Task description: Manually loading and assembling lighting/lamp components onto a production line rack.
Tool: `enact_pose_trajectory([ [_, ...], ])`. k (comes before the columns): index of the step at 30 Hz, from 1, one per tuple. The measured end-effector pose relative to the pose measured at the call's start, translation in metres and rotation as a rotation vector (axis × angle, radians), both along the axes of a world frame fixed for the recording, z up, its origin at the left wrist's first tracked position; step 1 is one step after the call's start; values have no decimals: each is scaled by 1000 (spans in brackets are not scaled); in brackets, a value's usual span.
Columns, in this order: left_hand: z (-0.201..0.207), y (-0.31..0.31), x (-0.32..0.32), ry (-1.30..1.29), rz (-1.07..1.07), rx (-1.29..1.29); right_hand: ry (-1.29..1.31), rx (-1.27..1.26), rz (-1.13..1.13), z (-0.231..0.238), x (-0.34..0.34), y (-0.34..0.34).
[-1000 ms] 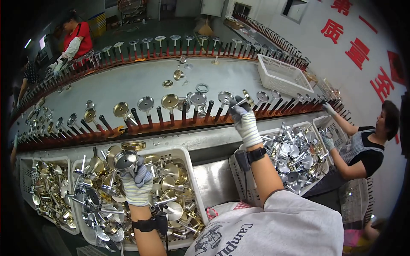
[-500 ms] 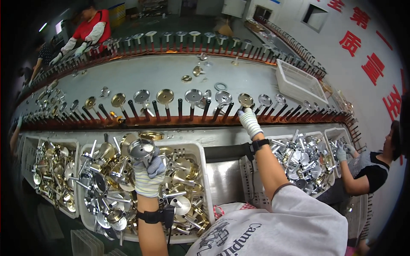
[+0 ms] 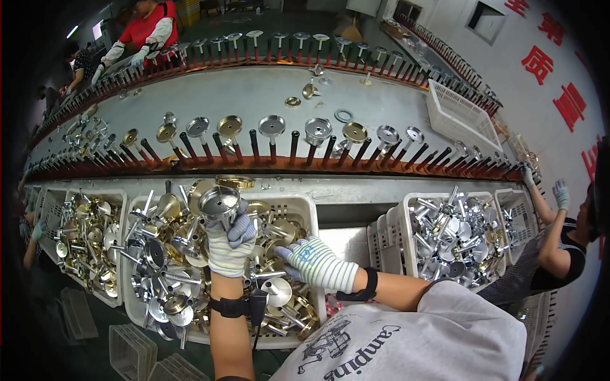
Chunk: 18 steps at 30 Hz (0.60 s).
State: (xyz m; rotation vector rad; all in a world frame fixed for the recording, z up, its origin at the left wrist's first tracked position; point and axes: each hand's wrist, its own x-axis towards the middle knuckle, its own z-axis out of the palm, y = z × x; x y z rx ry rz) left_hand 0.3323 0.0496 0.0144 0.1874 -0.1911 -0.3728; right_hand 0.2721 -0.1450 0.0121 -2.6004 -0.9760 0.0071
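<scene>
My left hand [image 3: 230,247], in a striped glove, is closed round the stem of a silver cup-headed metal part [image 3: 219,203], its round head facing up. This hand is above a white crate [image 3: 311,222] heaped with gold and silver stemmed discs [image 3: 277,292]. Over the crate's right side is my right hand [image 3: 321,261], gloved likewise, pointing left with fingers apart and nothing visible in them. Its fingertips are near some gold discs; contact cannot be told. A gold ring-shaped piece [image 3: 235,182] lies at the crate's far edge.
Beyond the crates runs a curved row of red-and-black upright pegs [image 3: 273,152], several topped with metal cups. A second crate [image 3: 406,219] of silver parts stands right, another [image 3: 121,209] left. A co-worker [image 3: 559,247] is at the right, another [image 3: 149,32] at the far left.
My right hand has come back from the peg row, down and left to the crate. My left hand still holds the silver part. The view has shifted slightly, and the right co-worker's hands have risen.
</scene>
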Motion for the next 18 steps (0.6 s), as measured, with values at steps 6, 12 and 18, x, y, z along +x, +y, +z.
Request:
enact_pose_trajectory([
  [6, 2, -5, 1, -28, -17, -40, 180, 265, -125, 23, 27, -35],
  [12, 1, 1, -5, -45, 33, 32, 525, 1650, -257, 53, 79, -109],
  [18, 2, -4, -1, -11, 24, 19, -445, 1423, -900, -7, 154, -251],
])
